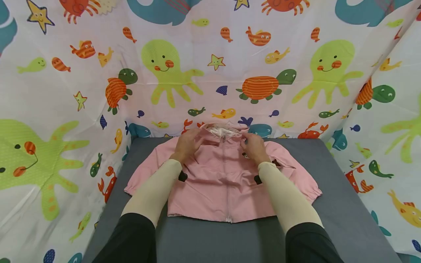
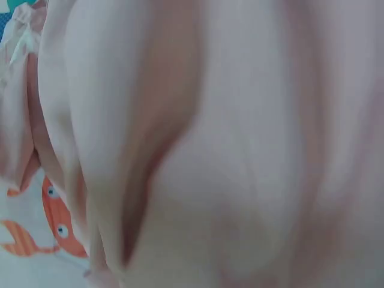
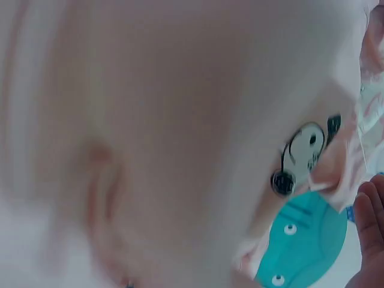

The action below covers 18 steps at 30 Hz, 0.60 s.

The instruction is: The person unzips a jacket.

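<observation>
A pink zip-up jacket [image 1: 210, 190] lies front up with its sleeves spread to both sides. My left hand [image 1: 188, 145] grips the fabric beside the neckline on the left. On the opposite side of the collar, my right hand [image 1: 254, 149] holds the cloth with bent fingers. The pale lining [image 1: 222, 130] shows in the neck opening between them. In the left wrist view, blurred pink folds [image 2: 240, 150] fill most of the picture and hide the hand. Fingers [image 3: 369, 225] show at the right edge of the right wrist view, near a black-and-white animal print [image 3: 305, 147].
The jacket lies on a dark grey table [image 1: 210, 241]. A white curtain [image 1: 197, 80] printed with sea animals stands behind the table and along both sides. Black patches [image 1: 182, 176] show on the jacket front near the forearms.
</observation>
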Each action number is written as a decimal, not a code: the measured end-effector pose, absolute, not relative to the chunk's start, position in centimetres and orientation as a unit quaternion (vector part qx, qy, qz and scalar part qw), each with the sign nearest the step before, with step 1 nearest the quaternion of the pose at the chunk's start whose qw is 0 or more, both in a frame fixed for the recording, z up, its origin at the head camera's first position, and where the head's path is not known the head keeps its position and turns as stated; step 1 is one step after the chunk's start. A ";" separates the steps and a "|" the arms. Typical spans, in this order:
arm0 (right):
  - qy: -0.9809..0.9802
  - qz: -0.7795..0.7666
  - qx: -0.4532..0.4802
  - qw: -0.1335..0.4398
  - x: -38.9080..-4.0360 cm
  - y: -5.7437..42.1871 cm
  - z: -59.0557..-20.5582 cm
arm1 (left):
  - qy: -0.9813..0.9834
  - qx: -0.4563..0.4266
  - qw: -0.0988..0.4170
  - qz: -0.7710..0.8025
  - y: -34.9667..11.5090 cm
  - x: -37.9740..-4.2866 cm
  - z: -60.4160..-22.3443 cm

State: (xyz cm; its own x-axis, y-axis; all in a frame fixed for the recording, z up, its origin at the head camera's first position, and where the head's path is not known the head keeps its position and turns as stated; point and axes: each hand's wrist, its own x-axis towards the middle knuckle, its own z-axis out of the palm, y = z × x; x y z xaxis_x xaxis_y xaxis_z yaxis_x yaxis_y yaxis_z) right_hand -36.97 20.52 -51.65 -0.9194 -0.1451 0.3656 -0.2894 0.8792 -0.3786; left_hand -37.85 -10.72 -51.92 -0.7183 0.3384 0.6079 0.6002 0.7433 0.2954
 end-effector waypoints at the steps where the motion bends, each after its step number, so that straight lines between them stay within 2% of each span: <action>1: -0.955 0.221 0.111 0.163 -37.1 20.3 -51.8 | -0.893 -0.266 0.269 -0.245 -10.2 -37.9 -51.9; 8: -0.949 0.233 0.121 0.174 -38.1 18.3 -53.3 | -0.889 -0.286 0.268 -0.238 -7.0 -38.3 -52.1; 14: -0.948 0.236 0.124 0.175 -38.6 16.7 -53.9 | -0.895 -0.317 0.235 -0.209 -4.7 -39.0 -53.3; 18: -0.943 0.250 0.137 0.169 -38.6 15.6 -54.1 | -0.919 -0.291 0.211 -0.162 -3.6 -39.6 -54.5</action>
